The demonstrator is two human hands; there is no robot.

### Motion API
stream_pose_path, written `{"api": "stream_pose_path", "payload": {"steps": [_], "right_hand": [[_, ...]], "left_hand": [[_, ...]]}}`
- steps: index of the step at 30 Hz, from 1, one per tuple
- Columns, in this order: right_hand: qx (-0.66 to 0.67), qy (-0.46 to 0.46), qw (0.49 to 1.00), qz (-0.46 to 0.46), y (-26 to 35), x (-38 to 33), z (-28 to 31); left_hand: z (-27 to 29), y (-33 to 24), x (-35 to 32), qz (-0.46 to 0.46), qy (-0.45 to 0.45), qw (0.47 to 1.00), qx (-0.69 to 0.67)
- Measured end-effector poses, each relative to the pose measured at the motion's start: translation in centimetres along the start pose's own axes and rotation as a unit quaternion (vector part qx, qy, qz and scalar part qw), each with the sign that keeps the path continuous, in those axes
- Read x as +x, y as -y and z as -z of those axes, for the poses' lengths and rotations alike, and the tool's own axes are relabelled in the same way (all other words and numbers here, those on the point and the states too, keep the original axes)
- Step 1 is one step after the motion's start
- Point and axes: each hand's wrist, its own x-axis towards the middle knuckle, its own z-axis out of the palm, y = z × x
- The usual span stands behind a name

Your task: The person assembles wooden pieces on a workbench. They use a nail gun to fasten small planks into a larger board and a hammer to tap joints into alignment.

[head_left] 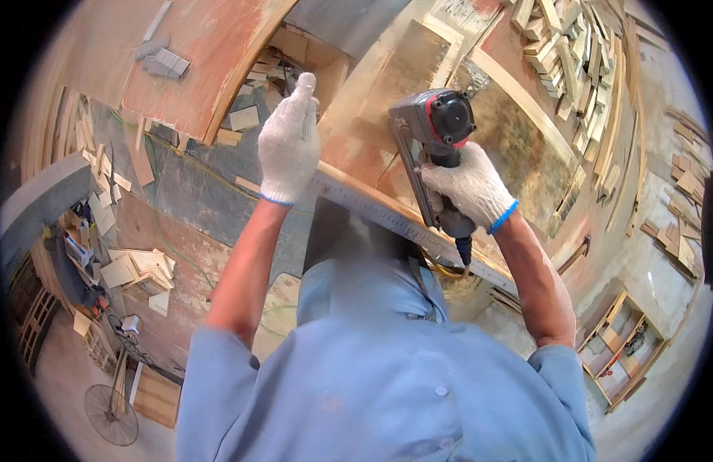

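In a white knitted glove, my right hand [472, 181] grips the handle of a black and red pneumatic nail gun [451, 117]. Its long, narrow magazine hangs on the left side, and a dark blue fitting [464, 250] sits at the handle's lower end. My left hand [289, 150], gloved likewise, is raised with its fingers stretched out and holds nothing. It is near the left end of the bench's long wooden edge [372, 196]. The nail gun is above the worn wooden bench top [364, 146]; whether its nose touches anything is hidden.
A reddish board [210, 46] at the upper left bears several grey ridged strips [166, 63]. Stacked wood pieces [572, 61] fill the far right. Offcuts [141, 273] lie on the left floor. A divided wooden tray [622, 346] and a wire fan guard [111, 414] are lower down.
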Motion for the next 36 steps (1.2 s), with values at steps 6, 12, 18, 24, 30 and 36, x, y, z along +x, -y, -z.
{"api": "stream_pose_path", "payload": {"steps": [6, 12, 18, 24, 30, 36], "right_hand": [[-0.080, -0.019, 0.994, 0.072, -0.5, 0.1, -0.1], [-0.089, -0.047, 0.993, 0.055, -6.6, -3.1, 3.2], [-0.057, -0.194, 0.979, -0.033, -20.8, -11.9, 10.8], [-0.145, -0.386, 0.882, -0.228, -39.5, -18.7, 20.3], [-0.193, -0.475, 0.797, -0.320, -58.8, -21.5, 29.1], [-0.162, -0.452, 0.814, -0.328, -66.9, -21.5, 30.0]], "left_hand": [[0.0, -1.0, 0.4, 0.041, 0.069, 0.991, 0.109], [0.5, -0.9, 0.6, 0.045, 0.157, 0.978, 0.130], [-0.4, 0.3, 1.4, 0.114, 0.249, 0.957, 0.092], [-3.9, -2.3, 1.1, 0.051, 0.271, 0.943, 0.187], [-5.3, -2.6, -0.4, 0.180, 0.213, 0.960, 0.028], [-5.4, -1.9, -0.5, 0.293, 0.187, 0.937, -0.036]]}}
